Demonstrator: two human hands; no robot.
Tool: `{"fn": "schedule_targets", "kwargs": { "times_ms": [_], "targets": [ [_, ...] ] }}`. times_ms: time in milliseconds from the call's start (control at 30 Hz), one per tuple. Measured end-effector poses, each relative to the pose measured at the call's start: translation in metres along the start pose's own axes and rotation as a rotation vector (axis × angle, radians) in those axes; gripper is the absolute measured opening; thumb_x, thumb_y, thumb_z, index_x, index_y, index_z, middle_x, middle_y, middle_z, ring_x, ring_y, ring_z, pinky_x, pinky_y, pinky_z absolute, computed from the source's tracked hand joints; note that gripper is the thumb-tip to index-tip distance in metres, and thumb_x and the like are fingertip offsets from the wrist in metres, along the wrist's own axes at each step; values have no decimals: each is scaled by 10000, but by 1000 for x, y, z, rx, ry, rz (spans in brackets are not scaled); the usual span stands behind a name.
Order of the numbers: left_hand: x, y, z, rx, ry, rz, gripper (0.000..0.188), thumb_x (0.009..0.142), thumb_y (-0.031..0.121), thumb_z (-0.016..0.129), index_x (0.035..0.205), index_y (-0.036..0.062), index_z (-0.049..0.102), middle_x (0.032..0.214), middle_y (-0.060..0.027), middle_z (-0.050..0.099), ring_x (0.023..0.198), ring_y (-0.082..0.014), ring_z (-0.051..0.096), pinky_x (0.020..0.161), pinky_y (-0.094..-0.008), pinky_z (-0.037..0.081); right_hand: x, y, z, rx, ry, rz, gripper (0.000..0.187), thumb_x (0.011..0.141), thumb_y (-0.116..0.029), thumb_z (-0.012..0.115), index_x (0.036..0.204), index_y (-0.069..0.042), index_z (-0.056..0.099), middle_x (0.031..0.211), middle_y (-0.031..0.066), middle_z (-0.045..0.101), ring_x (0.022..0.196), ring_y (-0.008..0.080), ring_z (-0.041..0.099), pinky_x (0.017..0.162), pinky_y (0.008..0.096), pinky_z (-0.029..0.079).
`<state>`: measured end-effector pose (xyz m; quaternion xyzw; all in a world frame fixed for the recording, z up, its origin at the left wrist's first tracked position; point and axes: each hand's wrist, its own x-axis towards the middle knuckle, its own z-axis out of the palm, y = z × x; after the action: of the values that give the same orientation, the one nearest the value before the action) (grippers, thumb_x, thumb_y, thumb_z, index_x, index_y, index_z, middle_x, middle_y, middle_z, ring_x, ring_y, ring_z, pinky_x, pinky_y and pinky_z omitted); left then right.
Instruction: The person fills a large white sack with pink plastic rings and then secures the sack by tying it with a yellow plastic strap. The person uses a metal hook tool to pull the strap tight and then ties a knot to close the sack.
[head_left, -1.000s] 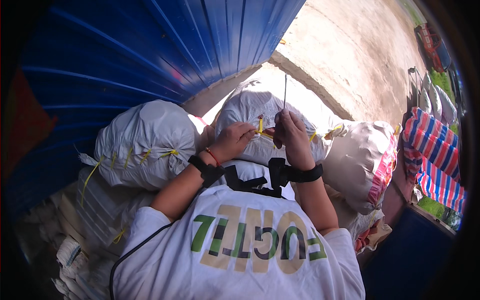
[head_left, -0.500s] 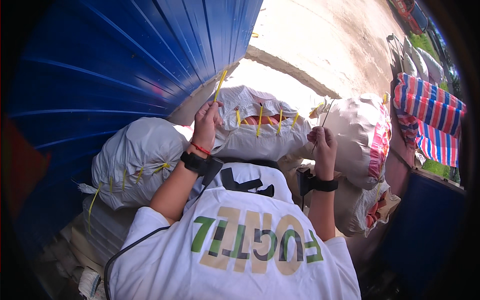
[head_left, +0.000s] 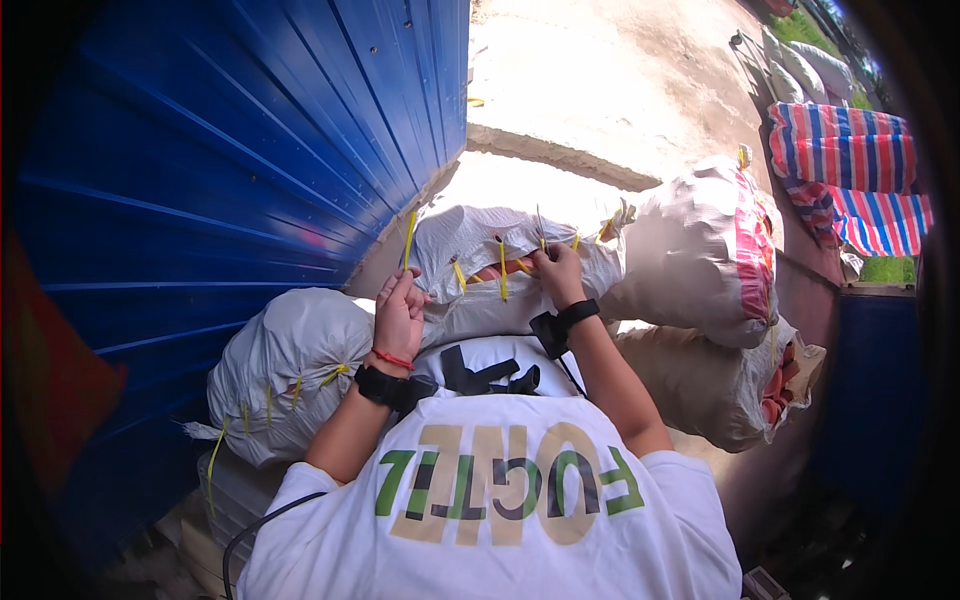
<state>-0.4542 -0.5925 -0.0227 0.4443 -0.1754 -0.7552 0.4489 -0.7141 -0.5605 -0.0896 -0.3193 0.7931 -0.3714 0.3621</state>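
Note:
In front of me lies a white woven sack, its mouth laced with yellow strips over reddish-pink contents. My left hand is closed at the sack's left end, pinching a yellow strip that sticks up above the fingers. Over the right part of the mouth, my right hand is closed on a long thin needle, which points upward. Its lower end is hidden by the fingers. Other yellow stitches cross the gap between the two hands.
A white sack with yellow ties lies at left. Two more sacks are stacked at right, the lower showing reddish contents. A blue corrugated wall rises at left. Striped sheeting and filled sacks are farther right.
My right hand has moved left with the needle, from beside the right-hand sack to the laced mouth. My left hand still pinches the yellow strip. The view has shifted slightly.

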Motion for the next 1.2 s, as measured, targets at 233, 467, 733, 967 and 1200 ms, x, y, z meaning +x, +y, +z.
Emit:
{"fn": "schedule_targets", "kwargs": {
  "times_ms": [233,467,733,967,1200],
  "targets": [
    [-38,3,6,-12,-86,-85,148,940,141,454,943,14,531,530,56,274,488,-57,257,650,-248,349,-11,14,-3,344,98,-14,169,856,-111,557,872,45,622,742,30,610,616,78,543,543,222,434],
    [-49,1,6,17,-92,-121,142,945,142,432,927,29,517,529,47,269,476,-68,251,656,-258,350,-1,7,-3,369,42,-23,185,837,-110,539,877,46,630,752,49,624,640,94,564,582,241,450],
    [-68,-22,20,-32,8,-27,142,945,150,435,926,24,498,535,47,271,481,-62,251,665,-249,346,0,-17,-36,-294,-122,-317,198,806,-170,532,795,5,625,686,200,601,643,337,601,599,388,460],
    [-78,-59,46,-210,74,38,125,942,150,437,954,32,477,547,49,241,491,-65,245,672,-246,331,14,-26,-69,-375,-332,-439,186,838,-171,503,835,-5,588,710,222,588,704,389,581,643,465,444],
    [-75,-79,82,-266,135,59,130,943,150,429,954,32,482,547,51,248,492,-61,257,677,-253,338,28,-44,-89,-452,-64,-557,210,859,-189,501,883,7,570,819,207,576,713,384,586,657,442,463]
  ]
}}
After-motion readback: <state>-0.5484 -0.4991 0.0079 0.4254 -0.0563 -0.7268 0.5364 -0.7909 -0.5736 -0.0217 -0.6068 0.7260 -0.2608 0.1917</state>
